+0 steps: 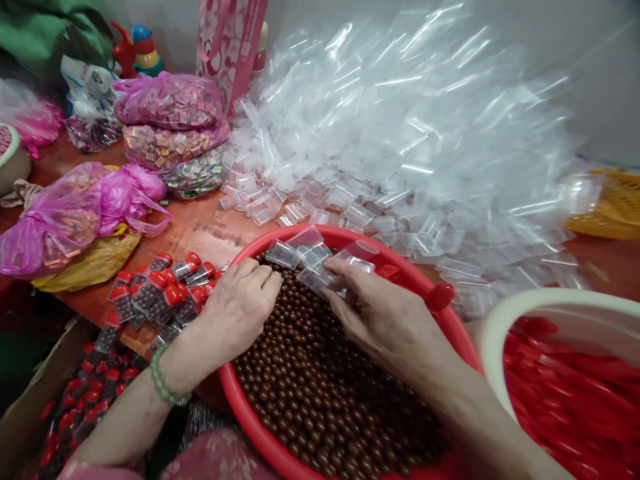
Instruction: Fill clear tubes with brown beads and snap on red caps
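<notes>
1. Right grip clamped on clear containers, above the brown balls in the red basin!
2. Left grip curled over the basin's left side; clamped on anything? Can't tell.
3. Red-capped containers piled left on the worktop, white tub of red pieces over right!
</notes>
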The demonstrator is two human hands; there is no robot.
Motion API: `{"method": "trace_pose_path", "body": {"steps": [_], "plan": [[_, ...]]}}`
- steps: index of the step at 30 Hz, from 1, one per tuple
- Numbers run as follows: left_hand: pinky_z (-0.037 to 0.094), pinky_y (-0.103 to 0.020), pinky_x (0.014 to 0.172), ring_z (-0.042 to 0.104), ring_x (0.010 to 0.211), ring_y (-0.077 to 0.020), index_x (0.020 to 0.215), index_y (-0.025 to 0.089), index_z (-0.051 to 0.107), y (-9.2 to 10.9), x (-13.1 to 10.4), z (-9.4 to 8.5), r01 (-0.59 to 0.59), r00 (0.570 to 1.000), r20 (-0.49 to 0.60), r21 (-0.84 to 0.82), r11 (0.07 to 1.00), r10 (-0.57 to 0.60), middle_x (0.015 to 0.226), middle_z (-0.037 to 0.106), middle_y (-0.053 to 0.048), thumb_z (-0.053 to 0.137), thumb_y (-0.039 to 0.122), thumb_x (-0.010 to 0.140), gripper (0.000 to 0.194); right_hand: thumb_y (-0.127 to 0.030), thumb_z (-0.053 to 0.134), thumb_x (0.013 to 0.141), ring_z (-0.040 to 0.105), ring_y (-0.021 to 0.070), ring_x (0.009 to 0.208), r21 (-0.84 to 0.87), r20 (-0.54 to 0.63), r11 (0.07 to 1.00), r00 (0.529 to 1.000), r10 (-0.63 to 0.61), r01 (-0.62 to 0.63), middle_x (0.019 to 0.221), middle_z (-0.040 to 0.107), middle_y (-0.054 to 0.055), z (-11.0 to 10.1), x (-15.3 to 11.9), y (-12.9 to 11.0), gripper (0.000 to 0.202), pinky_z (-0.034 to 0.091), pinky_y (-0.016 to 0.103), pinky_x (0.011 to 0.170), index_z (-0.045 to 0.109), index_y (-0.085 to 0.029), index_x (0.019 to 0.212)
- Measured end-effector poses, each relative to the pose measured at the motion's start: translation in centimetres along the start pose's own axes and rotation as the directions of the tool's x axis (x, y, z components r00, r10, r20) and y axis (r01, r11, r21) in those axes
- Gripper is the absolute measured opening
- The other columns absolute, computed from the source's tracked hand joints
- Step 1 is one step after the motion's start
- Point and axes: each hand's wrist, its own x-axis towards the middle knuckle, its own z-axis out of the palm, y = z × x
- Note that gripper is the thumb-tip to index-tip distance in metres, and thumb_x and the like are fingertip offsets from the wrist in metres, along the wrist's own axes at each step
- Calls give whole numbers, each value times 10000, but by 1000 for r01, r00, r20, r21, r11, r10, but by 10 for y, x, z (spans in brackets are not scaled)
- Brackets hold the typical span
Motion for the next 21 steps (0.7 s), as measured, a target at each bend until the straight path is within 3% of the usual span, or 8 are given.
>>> {"method": "trace_pose_path", "body": {"steps": [3,5,10,16,21], "plan": [[520,-414,860,564,960,-270,985,115,622,-9,19,1,-1,979,204,41,999,-7,990,666,-106,391,29,920,255,-235,526,927,710,184,679,286,59,952,993,99,-111,866,761,46,-7,-13,1,258,530,276,606,598,-185,1170],[512,-371,833,559,942,-249,945,143,618,-13,26,-1,-19,965,264,32,999,10,955,666,-81,398,36,920,245,-234,530,927,714,187,708,344,97,924,985,145,-170,888,760,49,-9,-16,3,223,535,280,628,626,-196,1125],[492,-395,849,555,896,-250,1004,104,609,-6,27,-9,-166,939,323,115,979,122,971,638,-108,369,4,893,283,-211,527,917,712,211,809,357,91,908,975,201,-220,953,756,74,-6,-15,13,234,548,319,724,660,-184,1108],[497,-434,825,553,1009,-323,1247,-35,521,11,15,-4,-148,933,358,292,945,36,1098,637,-208,373,59,939,355,-202,526,915,708,230,900,373,81,901,975,205,-221,1008,746,83,-4,-26,15,244,555,365,819,653,-185,1123],[493,-398,794,569,889,-277,963,96,630,4,24,-9,-166,935,349,265,950,65,940,660,-124,492,89,915,146,-211,523,925,714,229,898,323,60,928,983,176,-186,1047,735,80,-3,-39,15,240,566,374,829,644,-196,1132]]}}
